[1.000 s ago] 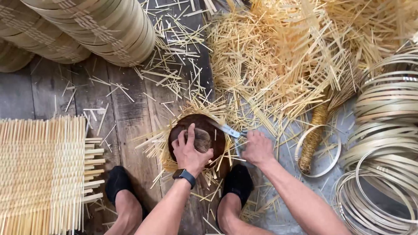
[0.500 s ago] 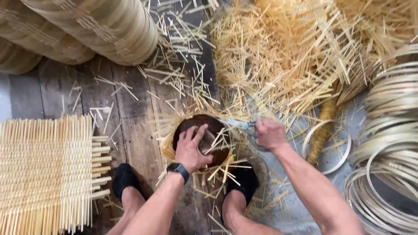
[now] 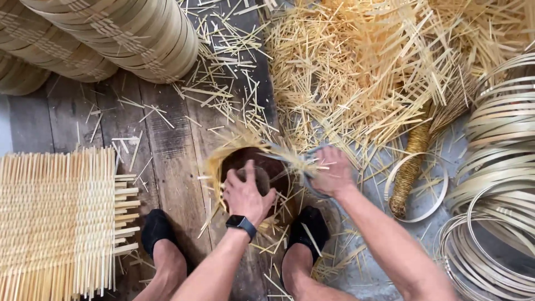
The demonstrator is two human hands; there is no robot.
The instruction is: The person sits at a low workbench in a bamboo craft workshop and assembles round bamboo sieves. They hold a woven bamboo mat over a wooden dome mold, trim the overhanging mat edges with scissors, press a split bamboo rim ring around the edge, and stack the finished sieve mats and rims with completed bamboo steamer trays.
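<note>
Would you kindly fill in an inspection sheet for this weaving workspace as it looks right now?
Surface: worn wooden plank floor.
Job's things: round dark mould ringed by bamboo strip ends, between the person's feet.
Clutter: loose heap of bamboo strips; woven mat; stacked woven basket rims; coiled bamboo hoops; straw whisk broom.
Hands: left hand pressing down on the mould; right hand gripping a blurred tool at its edge.
Cables: nothing seen.
Surroundings: grey floor at right; no other people.
</note>
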